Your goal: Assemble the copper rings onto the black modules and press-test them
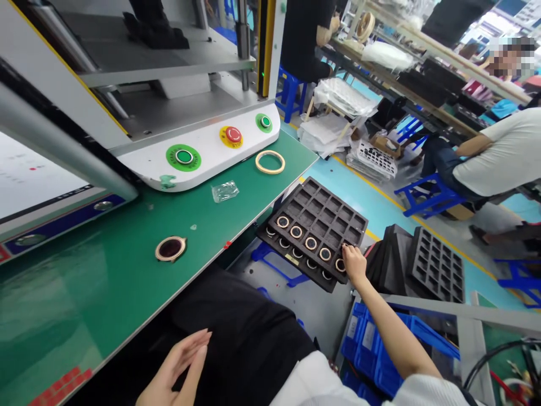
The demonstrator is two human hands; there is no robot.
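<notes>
My right hand reaches to the near right corner of a black foam tray. Its fingers are closed together over a pocket there, and what they hold, if anything, is hidden. Several round watch cases with gold-coloured rims, among them one watch case, sit in the tray's front row. A second tray lies underneath, also with round pieces in it. My left hand hovers above my lap, fingers stretched and thumb apart, holding nothing. On the green table lies another gold-rimmed watch case with a dark face.
A press machine with green buttons and a red stop button stands on the green table. Near it lie a gold-coloured ring and a clear plastic bag. Black trays and blue bins are at right; people sit beyond.
</notes>
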